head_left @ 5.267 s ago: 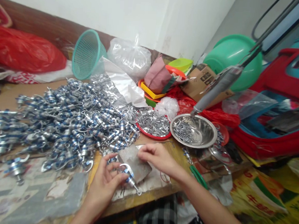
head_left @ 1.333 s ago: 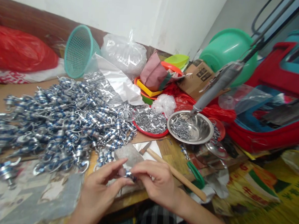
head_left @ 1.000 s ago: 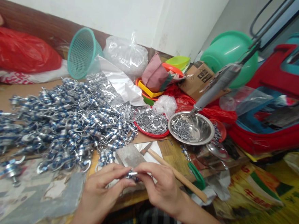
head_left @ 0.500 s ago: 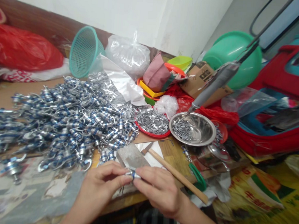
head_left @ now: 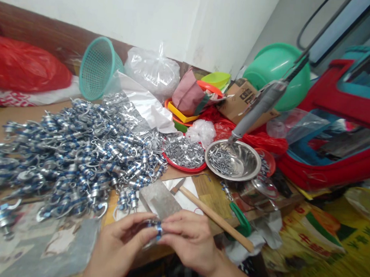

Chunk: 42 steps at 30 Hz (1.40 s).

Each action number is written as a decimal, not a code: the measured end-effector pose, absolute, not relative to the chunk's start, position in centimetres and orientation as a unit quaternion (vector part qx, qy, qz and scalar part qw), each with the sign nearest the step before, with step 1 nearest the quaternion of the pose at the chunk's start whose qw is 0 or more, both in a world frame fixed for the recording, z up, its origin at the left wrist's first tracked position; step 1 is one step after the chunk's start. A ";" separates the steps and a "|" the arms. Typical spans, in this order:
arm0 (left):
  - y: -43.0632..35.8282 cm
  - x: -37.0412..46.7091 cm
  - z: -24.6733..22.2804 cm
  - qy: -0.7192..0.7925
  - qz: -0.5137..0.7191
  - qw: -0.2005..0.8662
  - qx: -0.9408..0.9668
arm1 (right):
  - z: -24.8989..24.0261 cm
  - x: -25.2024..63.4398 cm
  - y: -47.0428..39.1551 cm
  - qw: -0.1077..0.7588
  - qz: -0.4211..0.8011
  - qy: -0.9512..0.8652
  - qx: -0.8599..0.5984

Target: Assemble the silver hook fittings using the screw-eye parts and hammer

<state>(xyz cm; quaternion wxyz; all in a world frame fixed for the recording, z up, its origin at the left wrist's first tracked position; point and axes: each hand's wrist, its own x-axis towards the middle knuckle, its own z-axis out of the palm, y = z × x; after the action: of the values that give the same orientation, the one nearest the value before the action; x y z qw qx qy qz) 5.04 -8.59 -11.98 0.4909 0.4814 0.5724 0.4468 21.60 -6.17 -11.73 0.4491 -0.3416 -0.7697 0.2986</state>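
Observation:
At the table's near edge, my left hand (head_left: 125, 242) and my right hand (head_left: 192, 238) pinch one small blue-and-silver metal fitting (head_left: 158, 227) between their fingertips. Fingers cover most of it, and its exact kind is unclear. Just beyond the hands lies a grey rectangular metal block (head_left: 160, 199) on white paper. A wooden-handled hammer (head_left: 216, 216) rests to the right of the block, its handle slanting toward me. Left of the hands spreads a large pile of similar blue-and-silver hooked fittings (head_left: 76, 156).
A red tray of small metal pieces (head_left: 184, 168) and a steel bowl of pins (head_left: 253, 160) stand beyond the hammer. Over the bowl hangs a grey power screwdriver (head_left: 256, 109). Green-handled pliers or scissors (head_left: 241, 218) lie at right. A teal basket (head_left: 97, 69) stands at the back.
The whole scene has shifted slightly left and down as the camera moved. The fitting between my hands has been turned, showing more of its blue part.

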 end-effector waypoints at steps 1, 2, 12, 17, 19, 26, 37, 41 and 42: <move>-8.7 5.2 -12.3 0.563 0.465 0.529 0.433 | -11.9 21.4 -6.2 0.440 0.329 -0.748 -0.372; -8.8 5.3 -12.7 0.551 0.483 0.557 0.391 | -11.9 21.4 -6.0 0.423 0.356 -0.737 -0.390; -6.8 5.0 -13.2 0.488 0.497 0.627 0.349 | -10.6 23.1 8.7 0.137 0.080 -0.802 -0.576; -5.8 4.2 -13.5 0.466 0.484 0.654 0.348 | -12.9 23.0 12.5 0.089 0.080 -0.800 -0.587; -5.7 4.1 -13.5 0.468 0.480 0.658 0.342 | -13.0 23.6 12.9 0.101 0.080 -0.796 -0.591; -5.8 4.4 -13.5 0.472 0.499 0.651 0.323 | -10.7 24.7 10.0 0.172 0.114 -0.789 -0.579; -5.8 4.5 -13.6 0.463 0.497 0.659 0.323 | -10.5 20.3 -3.5 0.204 0.054 -0.921 -0.328; -5.7 4.2 -13.4 0.456 0.484 0.672 0.327 | -10.8 19.7 -3.6 0.203 0.022 -0.918 -0.339; -5.7 4.2 -13.4 0.454 0.483 0.674 0.326 | -10.8 19.6 -3.7 0.202 0.021 -0.917 -0.342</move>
<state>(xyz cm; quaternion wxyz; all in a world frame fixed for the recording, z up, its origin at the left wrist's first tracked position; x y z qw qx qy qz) 4.20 -5.71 -13.40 0.6741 0.3263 0.4541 0.4827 19.61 -3.69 -10.80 0.2021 -0.3424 -0.9173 0.0213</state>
